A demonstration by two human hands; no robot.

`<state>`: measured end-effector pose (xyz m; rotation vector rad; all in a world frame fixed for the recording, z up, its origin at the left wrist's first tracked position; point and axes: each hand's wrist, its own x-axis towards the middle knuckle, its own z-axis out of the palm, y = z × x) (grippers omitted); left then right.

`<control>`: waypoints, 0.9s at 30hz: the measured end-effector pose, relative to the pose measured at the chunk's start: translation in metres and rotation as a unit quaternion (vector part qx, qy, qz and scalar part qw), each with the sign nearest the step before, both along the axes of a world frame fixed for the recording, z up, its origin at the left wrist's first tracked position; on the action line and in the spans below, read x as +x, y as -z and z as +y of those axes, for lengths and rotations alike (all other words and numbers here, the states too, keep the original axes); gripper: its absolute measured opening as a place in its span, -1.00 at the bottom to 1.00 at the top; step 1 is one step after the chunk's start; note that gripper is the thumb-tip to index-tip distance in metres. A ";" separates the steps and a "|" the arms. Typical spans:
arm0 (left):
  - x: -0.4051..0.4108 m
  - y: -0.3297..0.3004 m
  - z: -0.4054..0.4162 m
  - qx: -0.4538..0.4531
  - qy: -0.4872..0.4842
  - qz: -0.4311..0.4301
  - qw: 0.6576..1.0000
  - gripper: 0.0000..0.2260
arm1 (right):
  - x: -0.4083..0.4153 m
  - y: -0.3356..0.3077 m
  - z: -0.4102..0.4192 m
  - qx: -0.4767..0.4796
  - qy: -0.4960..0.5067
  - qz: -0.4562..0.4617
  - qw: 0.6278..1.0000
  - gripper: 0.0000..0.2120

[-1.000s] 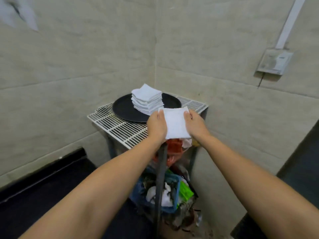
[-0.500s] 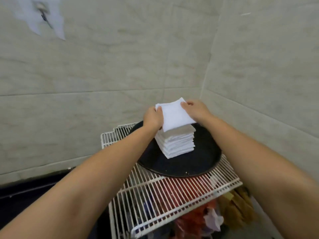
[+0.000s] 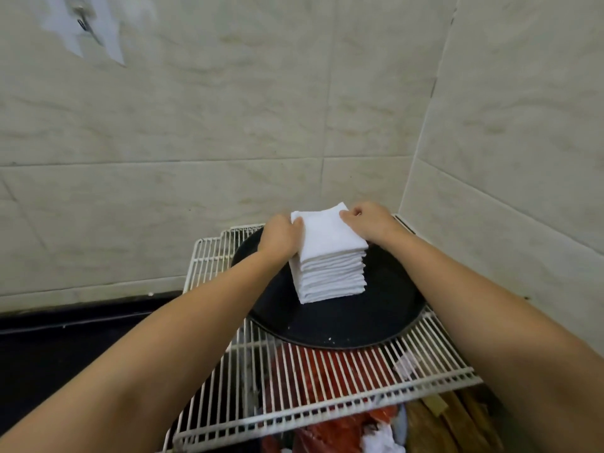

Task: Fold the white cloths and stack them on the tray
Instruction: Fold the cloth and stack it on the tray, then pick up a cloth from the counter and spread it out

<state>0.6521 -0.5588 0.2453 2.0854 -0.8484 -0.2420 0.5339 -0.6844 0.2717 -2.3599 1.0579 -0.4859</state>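
Top cloth (image 3: 328,236): lies on the stack (image 3: 331,277), on black tray (image 3: 343,325).
Your left hand (image 3: 280,238): grasping its left edge.
Your right hand (image 3: 367,222): pinching its far corner.
Tray support: white wire rack (image 3: 327,380).

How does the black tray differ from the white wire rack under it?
The black tray is round, solid and dark; the white wire rack is rectangular, pale and made of open bars, so red things below show through it. The tray carries the stack of folded white cloths; the rack carries the tray. Both lie flat in the wall corner.
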 end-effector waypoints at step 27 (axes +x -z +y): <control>0.058 0.045 0.602 0.200 -0.274 -0.148 0.929 -0.73 | 0.171 0.095 0.564 -0.181 -0.425 -0.002 0.887 -0.74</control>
